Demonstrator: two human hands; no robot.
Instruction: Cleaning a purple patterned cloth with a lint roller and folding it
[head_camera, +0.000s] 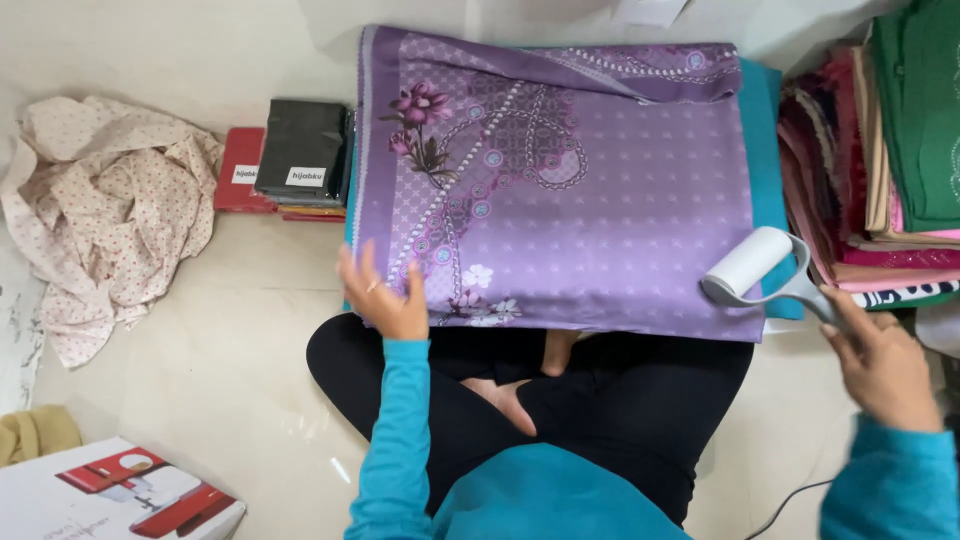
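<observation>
Head view: the purple floral cloth (560, 190) lies folded on the floor before crossed legs. The left hand (385, 295) rests flat on its near corner, fingers spread; the right hand (880, 365) grips a lint roller (748, 265) at its right edge — stacked fabrics (880, 150) crowd beside, packaged scarves (300, 155) left.

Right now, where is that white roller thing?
In the head view the white lint roller is at the right, held by the right hand, resting on the purple scarf's right edge beside the stacked fabrics.
</observation>
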